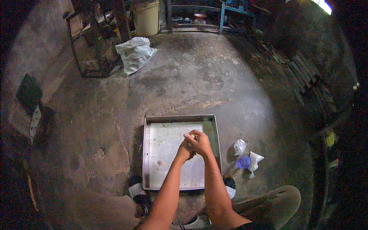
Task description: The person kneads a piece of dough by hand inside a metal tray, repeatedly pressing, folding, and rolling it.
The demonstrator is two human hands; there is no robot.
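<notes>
My left hand point(185, 150) and my right hand point(201, 142) meet over a square, shallow metal tray point(147, 153) on the floor. Both are closed round a small pale object point(193, 136), mostly hidden by my fingers, so I cannot make out what it is. My right hand is uppermost, with my left partly beneath it. Just right of the tray lie a small clear bag point(240, 147), a blue translucent container point(242, 163) and a white bag point(254, 160).
My shoes point(138, 191) flank the tray's near end. Farther back are a white sack point(134, 55), a cream bucket point(145, 19), a dark metal stand point(74, 46) and a blue metal rack point(221, 17). A green object point(28, 92) stands at the left; long planks point(299, 73) lie along the right.
</notes>
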